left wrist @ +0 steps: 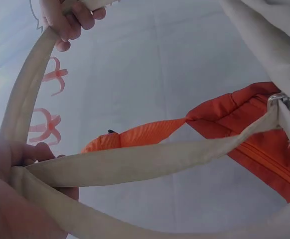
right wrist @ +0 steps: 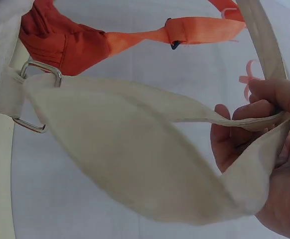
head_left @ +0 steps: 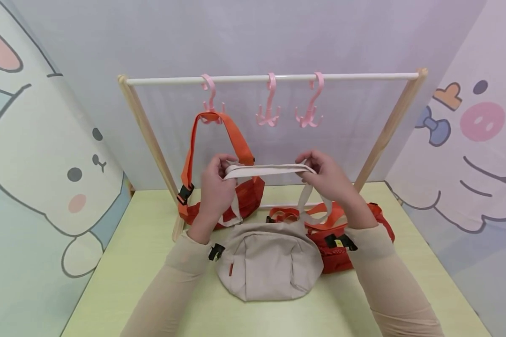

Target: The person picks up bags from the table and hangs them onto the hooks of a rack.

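A beige bag (head_left: pixel 274 262) hangs or rests low at the middle of the head view, its cream strap (head_left: pixel 270 170) raised above it. My left hand (head_left: pixel 219 187) grips the strap's left part, and my right hand (head_left: pixel 326 175) pinches its right part, so the stretch between them runs nearly level. In the left wrist view, strap lengths (left wrist: pixel 130 164) fan out from the left hand. The right wrist view has a loop of strap (right wrist: pixel 135 149) running from a metal ring (right wrist: pixel 40 72) to the right hand.
A red bag (head_left: pixel 249 199) hangs by its orange strap (head_left: pixel 240 140) from the left pink hook (head_left: pixel 211 96). Two more pink hooks (head_left: pixel 269 105) hang on the white rail (head_left: pixel 362 76). Another red bag (head_left: pixel 337 260) lies on the table (head_left: pixel 122 290), behind the right forearm.
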`<action>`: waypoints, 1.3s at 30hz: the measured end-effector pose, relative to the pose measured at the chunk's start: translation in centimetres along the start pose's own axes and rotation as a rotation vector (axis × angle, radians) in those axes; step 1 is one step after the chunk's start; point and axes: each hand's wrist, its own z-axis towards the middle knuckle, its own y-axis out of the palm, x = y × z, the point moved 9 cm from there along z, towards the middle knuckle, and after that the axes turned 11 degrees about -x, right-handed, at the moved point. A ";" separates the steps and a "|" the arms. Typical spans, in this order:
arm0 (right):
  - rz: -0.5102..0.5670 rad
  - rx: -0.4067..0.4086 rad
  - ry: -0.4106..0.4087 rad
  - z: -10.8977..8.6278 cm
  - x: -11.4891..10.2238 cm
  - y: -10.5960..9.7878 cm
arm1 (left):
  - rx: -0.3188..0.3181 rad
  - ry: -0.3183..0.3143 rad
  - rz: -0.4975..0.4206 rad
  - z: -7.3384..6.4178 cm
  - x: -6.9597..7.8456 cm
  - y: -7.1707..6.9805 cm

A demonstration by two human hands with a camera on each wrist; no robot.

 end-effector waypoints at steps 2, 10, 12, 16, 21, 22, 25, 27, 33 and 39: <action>0.060 0.025 -0.009 -0.1 0.0 -0.5 | 0.013 0.010 0.037 0.0 0.1 -0.4; 0.183 0.102 -0.016 -0.8 0.1 -1.8 | 0.026 -0.002 0.113 0.2 0.6 -1.5; 0.195 0.107 -0.005 -0.9 0.2 -1.9 | 0.013 -0.002 0.126 0.4 1.0 -1.6; 0.192 0.105 0.010 -0.8 -0.1 -1.9 | -0.032 -0.002 0.149 0.9 2.1 -1.3; 0.146 0.070 -0.005 0.0 -1.3 -1.1 | -0.075 0.002 0.130 1.9 3.6 -0.7; 0.130 0.060 -0.013 0.3 -1.7 -0.9 | -0.082 0.006 0.131 2.1 4.0 -0.5; 0.092 0.035 -0.041 1.0 -3.0 -0.2 | -0.101 0.015 0.162 2.6 4.9 0.0; 0.074 0.026 -0.059 1.5 -3.9 0.2 | -0.114 0.019 0.190 2.9 5.4 0.4; 0.054 0.003 -0.129 2.7 -6.2 0.4 | -0.161 0.007 0.192 3.9 6.1 0.8; 0.031 0.021 -0.193 2.8 -7.3 -0.8 | -0.230 -0.024 0.241 4.6 6.6 0.2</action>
